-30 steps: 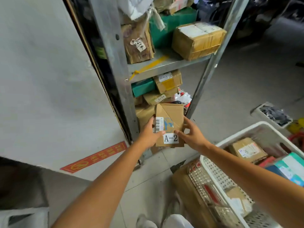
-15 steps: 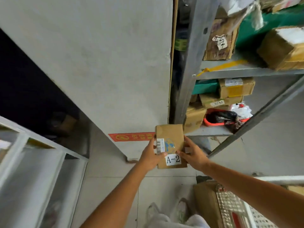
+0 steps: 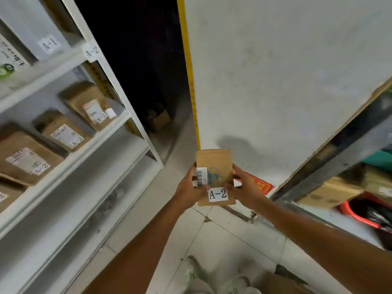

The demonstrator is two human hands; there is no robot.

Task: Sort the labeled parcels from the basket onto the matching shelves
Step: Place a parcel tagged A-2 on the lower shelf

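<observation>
Parcels [image 3: 61, 132] crowd the A-2 shelf [image 3: 93, 141]; its front lies open.

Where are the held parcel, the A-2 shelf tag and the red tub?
Parcel [image 3: 214, 163]: head view, upper cardboard.
Shelf tag [image 3: 91, 51]: head view, its middle.
Red tub [image 3: 345, 209]: head view, left rim.

The light is soft and even. The white wall [image 3: 275, 81] looks bright, but the gap [image 3: 137, 60] beside it is almost black. A faint grey shadow [image 3: 235, 143] lies on the wall just above the A-2 parcel [image 3: 214, 162], whose label is sharp. The parcels [image 3: 63, 132] on the white shelf [image 3: 70, 164] at the left are smeared and blurry. Shelf lines lean and bend near the edges. The shoes [image 3: 195, 272] at the bottom are fuzzy.
</observation>
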